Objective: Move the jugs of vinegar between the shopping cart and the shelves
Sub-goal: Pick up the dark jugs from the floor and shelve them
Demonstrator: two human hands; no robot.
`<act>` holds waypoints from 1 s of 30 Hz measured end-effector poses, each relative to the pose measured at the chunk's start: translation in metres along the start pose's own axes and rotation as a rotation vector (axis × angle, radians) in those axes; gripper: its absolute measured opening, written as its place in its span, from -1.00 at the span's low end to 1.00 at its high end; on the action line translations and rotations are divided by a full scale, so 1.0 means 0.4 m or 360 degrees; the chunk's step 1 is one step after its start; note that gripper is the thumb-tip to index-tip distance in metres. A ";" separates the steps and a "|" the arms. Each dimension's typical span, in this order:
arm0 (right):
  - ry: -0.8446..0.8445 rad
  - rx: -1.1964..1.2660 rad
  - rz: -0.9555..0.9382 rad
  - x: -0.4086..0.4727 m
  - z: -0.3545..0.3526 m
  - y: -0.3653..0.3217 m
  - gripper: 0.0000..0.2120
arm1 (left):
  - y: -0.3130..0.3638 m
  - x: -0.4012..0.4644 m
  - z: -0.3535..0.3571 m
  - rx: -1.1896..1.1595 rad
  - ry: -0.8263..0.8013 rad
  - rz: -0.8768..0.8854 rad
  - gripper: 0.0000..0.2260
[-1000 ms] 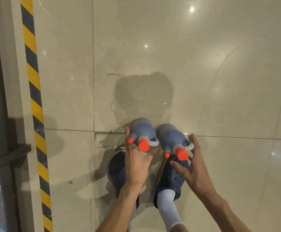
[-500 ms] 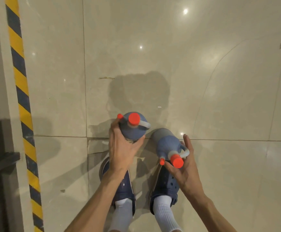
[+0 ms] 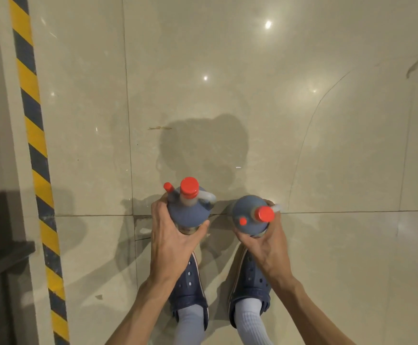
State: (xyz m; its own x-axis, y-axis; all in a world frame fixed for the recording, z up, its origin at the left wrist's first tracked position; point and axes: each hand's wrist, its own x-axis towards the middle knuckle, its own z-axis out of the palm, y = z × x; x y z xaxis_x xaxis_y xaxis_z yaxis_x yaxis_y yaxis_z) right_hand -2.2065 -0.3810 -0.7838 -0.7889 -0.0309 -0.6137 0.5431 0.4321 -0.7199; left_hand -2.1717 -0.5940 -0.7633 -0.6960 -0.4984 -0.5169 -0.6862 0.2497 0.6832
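I see each jug already in a hand, over the floor (image 3: 302, 120) just ahead of my shoes. My left hand (image 3: 172, 235) wraps the left jug (image 3: 186, 212), neck up; my right hand (image 3: 269, 241) wraps the right jug (image 3: 249, 215), neck tipped toward me. Neither cart nor shelves show clearly.

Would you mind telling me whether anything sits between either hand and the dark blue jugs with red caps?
Nothing does: the left hand grips one dark blue red-capped jug, and the right hand grips the other jug.
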 end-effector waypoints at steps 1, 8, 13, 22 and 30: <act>-0.0010 -0.0068 -0.0037 0.004 -0.006 -0.033 -0.37 | 0.016 -0.005 -0.013 -0.0016 0.0012 -0.0017 -0.29; 0.0048 -0.0050 -0.0047 -0.038 -0.064 -0.316 -0.28 | 0.190 -0.048 -0.151 -0.0052 0.0116 -0.0030 -0.14; -0.0046 -0.0086 -0.0214 -0.107 -0.131 -0.597 -0.43 | 0.405 -0.109 -0.314 -0.0161 0.0260 0.0022 -0.11; -0.0343 -0.0028 -0.0735 -0.503 -0.229 -1.271 -0.70 | 0.853 -0.383 -0.736 -0.0404 0.0592 0.0201 -0.15; -0.0534 -0.0157 -0.1106 -0.908 -0.260 -1.648 -0.51 | 1.110 -0.752 -1.077 -0.0597 0.1003 0.0327 -0.16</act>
State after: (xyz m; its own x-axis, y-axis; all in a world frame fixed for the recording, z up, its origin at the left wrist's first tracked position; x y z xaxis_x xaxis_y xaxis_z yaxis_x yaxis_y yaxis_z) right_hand -2.3079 -0.5609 -0.0528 -0.8012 -0.5885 -0.1087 -0.0846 0.2912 -0.9529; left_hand -2.1761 -0.6908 -0.0824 -0.4723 -0.8803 -0.0452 -0.3596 0.1456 0.9217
